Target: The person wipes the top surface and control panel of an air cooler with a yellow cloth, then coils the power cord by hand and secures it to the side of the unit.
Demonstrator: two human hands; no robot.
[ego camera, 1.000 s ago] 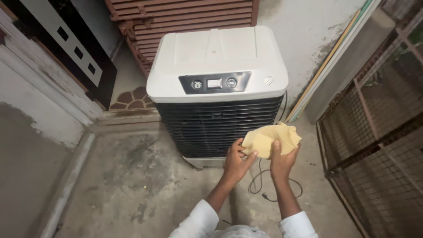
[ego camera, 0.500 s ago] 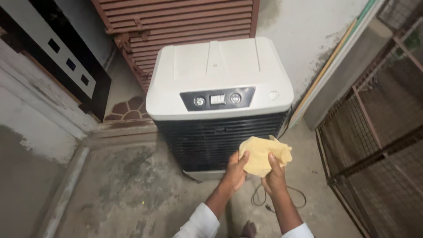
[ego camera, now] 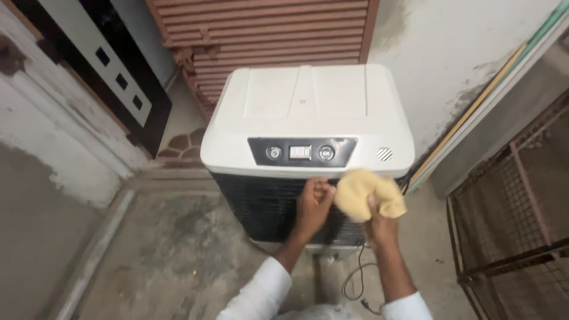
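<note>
We have stepped closer and lifted the cloth [ego camera: 368,194] to the cooler [ego camera: 307,153]'s front lip. Our right hand [ego camera: 382,222] grasps the bunched cloth; our left hand [ego camera: 314,204] is clenched on nothing, beside it. Best to spread the cloth flat and wipe evenly.

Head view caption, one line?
Both hands bunch a yellow cloth against a white air cooler's dark front grille.
</note>
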